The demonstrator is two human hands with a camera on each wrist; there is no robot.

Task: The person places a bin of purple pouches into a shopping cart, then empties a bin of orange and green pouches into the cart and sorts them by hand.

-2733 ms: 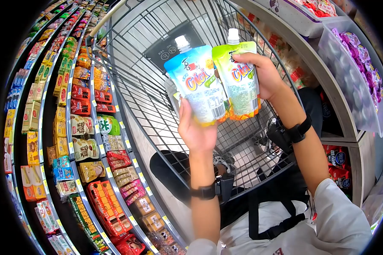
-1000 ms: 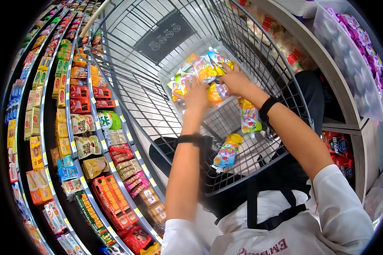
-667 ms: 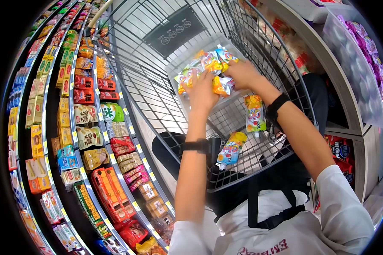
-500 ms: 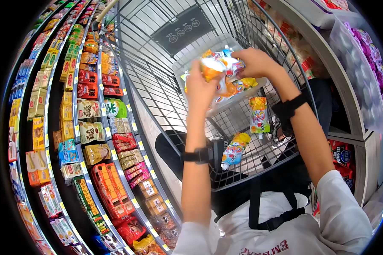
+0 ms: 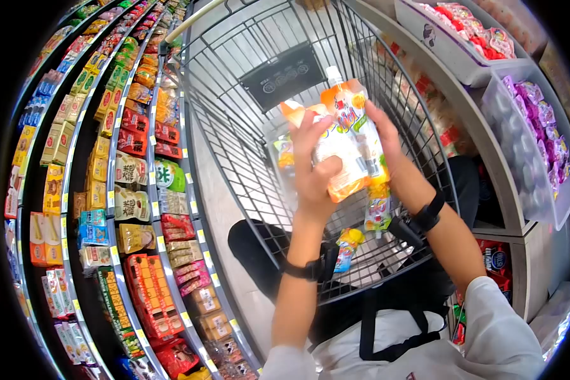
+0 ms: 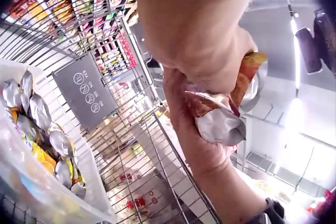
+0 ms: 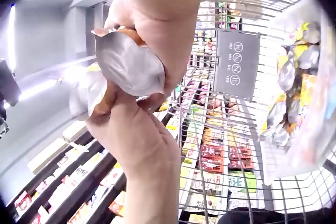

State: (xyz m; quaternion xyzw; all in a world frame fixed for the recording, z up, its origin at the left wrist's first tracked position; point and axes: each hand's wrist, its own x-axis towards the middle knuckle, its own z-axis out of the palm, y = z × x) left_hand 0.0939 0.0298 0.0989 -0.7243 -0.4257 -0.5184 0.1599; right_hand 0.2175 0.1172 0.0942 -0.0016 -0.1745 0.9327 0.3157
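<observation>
In the head view two orange drink pouches are held up side by side over the cart. My left hand (image 5: 313,171) grips the left pouch (image 5: 345,161), thumb across its pale printed side. My right hand (image 5: 391,145) holds the right pouch (image 5: 347,101), white-capped spout upward, fingers along its edge. The two pouches overlap. Both wrist views show a silver pouch bottom (image 6: 220,125) close between the hands. A translucent bin (image 7: 266,155) with several more pouches (image 7: 287,77) stands in the cart behind the hands.
Two pouches, one greenish (image 5: 378,212) and one blue (image 5: 346,253), lie on the near floor of the wire cart (image 5: 247,209). Snack shelves (image 5: 111,190) line the left. Bins of purple packs (image 5: 541,130) and red-pink packs (image 5: 475,31) stand at the right.
The blue and green pouches held earlier now lie on the cart floor. Both hands reached into the bin, then rose toward me with two orange pouches.
</observation>
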